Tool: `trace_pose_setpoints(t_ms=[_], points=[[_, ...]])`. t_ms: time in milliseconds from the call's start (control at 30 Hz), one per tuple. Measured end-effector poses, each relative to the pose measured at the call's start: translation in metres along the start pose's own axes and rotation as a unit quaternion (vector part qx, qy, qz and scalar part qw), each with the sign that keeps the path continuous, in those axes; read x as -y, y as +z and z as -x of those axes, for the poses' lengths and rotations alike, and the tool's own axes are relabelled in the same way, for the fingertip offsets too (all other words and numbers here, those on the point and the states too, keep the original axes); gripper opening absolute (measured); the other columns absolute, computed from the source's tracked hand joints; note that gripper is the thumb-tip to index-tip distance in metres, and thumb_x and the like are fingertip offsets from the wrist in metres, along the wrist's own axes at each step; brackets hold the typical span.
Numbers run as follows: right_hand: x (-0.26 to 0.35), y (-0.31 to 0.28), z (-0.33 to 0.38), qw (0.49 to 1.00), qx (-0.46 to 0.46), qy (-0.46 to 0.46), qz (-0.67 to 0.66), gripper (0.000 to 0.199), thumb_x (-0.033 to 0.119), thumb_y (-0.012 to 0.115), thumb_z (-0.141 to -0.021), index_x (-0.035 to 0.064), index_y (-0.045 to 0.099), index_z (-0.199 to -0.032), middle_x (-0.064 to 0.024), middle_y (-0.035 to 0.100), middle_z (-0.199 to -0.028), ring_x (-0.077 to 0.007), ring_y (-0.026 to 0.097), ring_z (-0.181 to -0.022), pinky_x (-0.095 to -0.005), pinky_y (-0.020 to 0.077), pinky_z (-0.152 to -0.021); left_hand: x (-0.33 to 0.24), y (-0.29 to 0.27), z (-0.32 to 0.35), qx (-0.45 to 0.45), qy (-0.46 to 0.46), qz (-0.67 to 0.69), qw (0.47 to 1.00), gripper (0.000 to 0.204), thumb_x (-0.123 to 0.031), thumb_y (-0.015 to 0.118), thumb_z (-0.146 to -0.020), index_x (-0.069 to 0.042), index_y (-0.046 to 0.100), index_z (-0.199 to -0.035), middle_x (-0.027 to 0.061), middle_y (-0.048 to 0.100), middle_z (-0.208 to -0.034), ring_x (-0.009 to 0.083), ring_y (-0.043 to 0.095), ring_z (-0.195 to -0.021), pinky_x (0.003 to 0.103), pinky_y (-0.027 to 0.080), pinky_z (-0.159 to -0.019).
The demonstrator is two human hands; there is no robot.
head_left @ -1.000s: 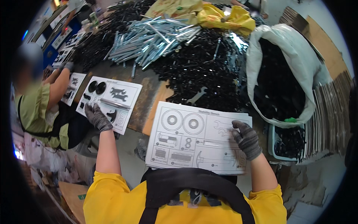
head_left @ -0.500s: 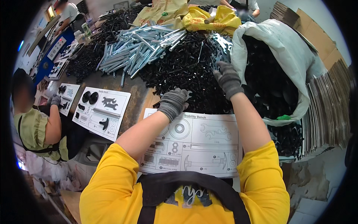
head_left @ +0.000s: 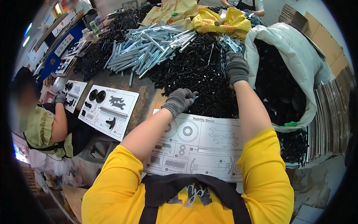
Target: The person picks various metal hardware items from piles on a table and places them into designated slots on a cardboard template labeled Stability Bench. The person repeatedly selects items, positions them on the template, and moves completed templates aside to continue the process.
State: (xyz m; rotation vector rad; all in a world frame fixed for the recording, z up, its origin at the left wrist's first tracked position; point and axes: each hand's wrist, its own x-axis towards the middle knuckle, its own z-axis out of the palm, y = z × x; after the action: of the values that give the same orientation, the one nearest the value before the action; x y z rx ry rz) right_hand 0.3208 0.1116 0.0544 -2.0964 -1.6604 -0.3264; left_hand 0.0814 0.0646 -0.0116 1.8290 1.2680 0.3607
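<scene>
My left hand point(head_left: 181, 102), in a grey knit glove, is closed on a small open-end wrench, whose pale jaw point(head_left: 195, 94) sticks out past the fingers. It is just above the near edge of a heap of black bolts point(head_left: 201, 71). My right hand point(head_left: 237, 68), gloved the same way, reaches to a pile of flat metal wrenches point(head_left: 232, 43) at the heap's far right. Its fingers bend down at the pile, and their tips are hidden. Beneath my forearms lies a printed parts sheet point(head_left: 203, 138) with line drawings.
Silver metal tubes point(head_left: 149, 48) are piled at the far left. A white sack point(head_left: 313, 63) of black parts stands at right, beside stacked cardboard point(head_left: 332, 115). Another sheet point(head_left: 108, 110) with parts on it lies left, near a co-worker point(head_left: 48, 123). A yellow bag point(head_left: 223, 24) is at the back.
My right hand has moved farther into the wrench pile, and its spread fingers have bent down. My left hand still holds the wrench. The whole view has shifted slightly.
</scene>
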Motion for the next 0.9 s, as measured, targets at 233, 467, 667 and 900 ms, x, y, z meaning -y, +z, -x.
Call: trace_pose_setpoints(t_ms=[233, 467, 667, 900], points=[[-0.01, -0.079, 0.096, 0.87, 0.077, -0.015, -0.487, 0.016, 0.015, 0.052, -0.084, 0.0054, 0.057, -0.096, -0.0108, 0.061, -0.086, -0.0218, 0.059, -0.079, -0.032, 0.0471, -0.07, -0.027, -0.014, 0.033, 0.035, 0.037, 0.219, 0.975, 0.017, -0.009, 0.049, -0.085, -0.007, 0.046, -0.102, 0.012, 0.06, -0.097, 0.0141, 0.056, -0.081, 0.03, 0.046, -0.076], [-0.012, -0.08, 0.184, 0.853, 0.473, -0.211, -0.058, 0.027, 0.014, 0.051, -0.083, 0.0196, 0.056, -0.109, -0.006, 0.062, -0.091, -0.0209, 0.061, -0.081, -0.0292, 0.0494, -0.072, -0.045, 0.056, 0.045, 0.059, 0.208, -0.185, 0.959, 0.029, -0.007, 0.057, -0.076, -0.009, 0.054, -0.105, 0.0115, 0.057, -0.095, 0.0258, 0.057, -0.086, 0.033, 0.047, -0.077], [-0.034, -0.102, 0.242, 0.944, 0.314, -0.088, -0.04, 0.045, 0.033, 0.061, -0.075, 0.0133, 0.053, -0.114, -0.0114, 0.056, -0.1, -0.0257, 0.057, -0.091, -0.0343, 0.0472, -0.079, -0.051, 0.063, 0.072, 0.073, 0.297, -0.352, 0.885, 0.04, -0.03, 0.063, -0.073, -0.011, 0.055, -0.107, 0.0108, 0.054, -0.104, 0.027, 0.053, -0.096, 0.037, 0.042, -0.085], [-0.052, -0.089, 0.275, 0.954, 0.297, 0.019, -0.016, 0.035, 0.031, 0.058, -0.078, 0.0108, 0.056, -0.106, -0.0116, 0.055, -0.097, -0.0267, 0.056, -0.089, -0.0371, 0.0465, -0.078, -0.016, 0.057, 0.068, 0.053, 0.313, -0.33, 0.889, 0.028, -0.009, 0.065, -0.072, -0.013, 0.062, -0.1, 0.0068, 0.058, -0.094, 0.0184, 0.058, -0.082, 0.028, 0.049, -0.074]])
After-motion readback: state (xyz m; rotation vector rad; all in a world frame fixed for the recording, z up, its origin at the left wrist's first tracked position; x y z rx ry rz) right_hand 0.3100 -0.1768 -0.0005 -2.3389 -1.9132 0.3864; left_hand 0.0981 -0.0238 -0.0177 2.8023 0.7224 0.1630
